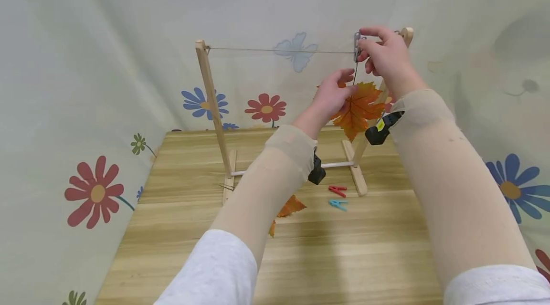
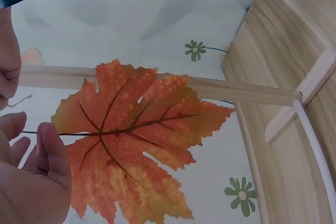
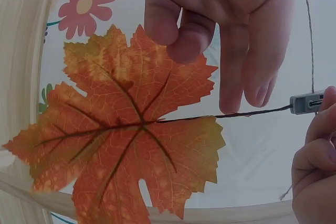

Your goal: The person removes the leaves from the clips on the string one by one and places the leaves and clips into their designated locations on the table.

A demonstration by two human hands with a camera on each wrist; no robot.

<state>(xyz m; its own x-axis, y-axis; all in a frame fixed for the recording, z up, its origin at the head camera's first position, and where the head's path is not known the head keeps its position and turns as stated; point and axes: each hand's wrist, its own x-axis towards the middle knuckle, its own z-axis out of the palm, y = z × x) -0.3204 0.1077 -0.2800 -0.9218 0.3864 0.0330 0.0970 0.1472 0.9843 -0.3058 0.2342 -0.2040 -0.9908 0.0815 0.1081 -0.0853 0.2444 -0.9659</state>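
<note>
An orange maple leaf (image 1: 358, 109) hangs by its dark stem from a grey clothespin (image 1: 356, 47) on the string (image 1: 279, 50). My right hand (image 1: 386, 54) pinches the clothespin, its index finger by the top end. Just below, my left hand (image 1: 333, 95) is beside the stem, fingers loosely extended with their tips right at it. In the right wrist view the leaf (image 3: 131, 124) lies sideways, its stem running to the clothespin (image 3: 307, 103). The left wrist view shows the leaf's veined face (image 2: 131, 140) beyond the left fingers (image 2: 55, 156).
The string spans two wooden posts (image 1: 215, 109), joined low down by a white rod (image 1: 337, 165). On the wooden table (image 1: 378, 243) lie a red clothespin (image 1: 337, 191) and a blue clothespin (image 1: 338, 205). Another orange leaf (image 1: 292, 206) is partly hidden by my left forearm. Flower-printed cloth surrounds the table.
</note>
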